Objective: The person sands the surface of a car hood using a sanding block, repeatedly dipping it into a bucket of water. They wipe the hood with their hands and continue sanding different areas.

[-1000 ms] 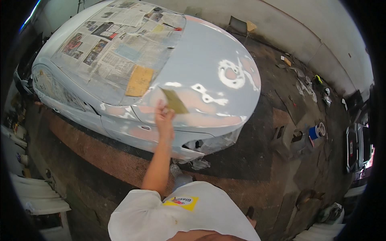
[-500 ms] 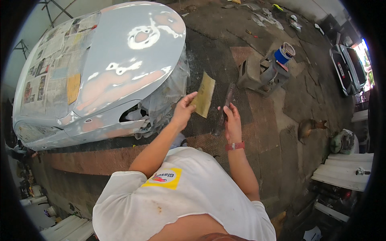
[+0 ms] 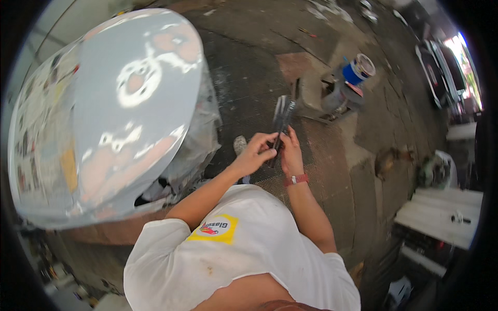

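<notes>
Over the floor in front of my chest, both hands meet at a narrow dark flat block [image 3: 280,116]. My right hand [image 3: 292,155], with a red watch on its wrist, grips the block's lower part from the right. From the left, my left hand [image 3: 257,154] pinches near the block's lower end, thumb and fingers closed. What looks like a thin sheet stands almost edge-on against the block; its yellowish face is turned away. Exactly where sheet and block touch is hidden by my fingers and blurred.
On the left stands a grey primed car body [image 3: 119,93] with pinkish and white patches, partly masked with newspaper [image 3: 31,140] and plastic film [image 3: 202,129]. Ahead right, a stool [image 3: 316,98] bears a blue-banded can [image 3: 359,69]. An animal [image 3: 391,160] lies on the floor, near white panels [image 3: 441,215].
My left hand has moved right and brought the yellowish sheet against the dark block, which stood apart from it before. My view has shifted, so the car appears farther left.
</notes>
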Available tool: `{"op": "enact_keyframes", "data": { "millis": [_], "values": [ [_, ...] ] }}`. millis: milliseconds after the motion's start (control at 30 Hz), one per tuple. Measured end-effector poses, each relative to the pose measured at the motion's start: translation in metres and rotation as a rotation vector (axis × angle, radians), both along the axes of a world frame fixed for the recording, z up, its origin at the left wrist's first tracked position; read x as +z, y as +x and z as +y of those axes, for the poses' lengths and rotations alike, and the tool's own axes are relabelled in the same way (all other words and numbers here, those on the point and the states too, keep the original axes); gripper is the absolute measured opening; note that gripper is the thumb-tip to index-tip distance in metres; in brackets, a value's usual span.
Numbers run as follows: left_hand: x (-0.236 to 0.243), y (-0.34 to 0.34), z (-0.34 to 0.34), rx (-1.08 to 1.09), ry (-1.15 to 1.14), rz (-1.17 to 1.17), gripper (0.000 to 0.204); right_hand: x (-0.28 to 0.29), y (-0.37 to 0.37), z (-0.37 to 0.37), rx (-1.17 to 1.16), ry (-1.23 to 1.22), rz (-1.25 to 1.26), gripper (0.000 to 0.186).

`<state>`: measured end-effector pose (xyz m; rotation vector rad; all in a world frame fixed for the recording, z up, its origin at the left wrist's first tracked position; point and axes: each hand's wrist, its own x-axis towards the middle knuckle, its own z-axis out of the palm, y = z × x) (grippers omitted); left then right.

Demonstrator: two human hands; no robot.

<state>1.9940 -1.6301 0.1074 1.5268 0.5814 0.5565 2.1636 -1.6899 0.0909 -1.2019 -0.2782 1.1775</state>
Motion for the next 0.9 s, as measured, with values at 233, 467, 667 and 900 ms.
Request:
{"op": "enact_keyframes", "data": {
  "millis": [233, 467, 667, 900],
  "values": [
    [0.001, 0.075, 0.168, -0.038, -0.455, 0.065, 0.040, 0.026, 0.056, 0.133, 0.108, -0.089, -0.204, 0.059],
    [0.040, 0.123, 0.304, 0.152, -0.464, -0.053, 0.069, 0.039, 0.113, 0.282, 0.205, -0.054, -0.245, 0.061],
    [0.019, 0.176, 0.412, 0.153, -0.323, 0.005, 0.071, 0.036, 0.171, 0.413, 0.289, 0.011, -0.280, 0.059],
    [0.028, 0.236, 0.502, 0.467, -0.329, -0.146, 0.068, 0.042, 0.245, 0.562, 0.687, 0.038, -0.320, 0.057]
  ]
}}
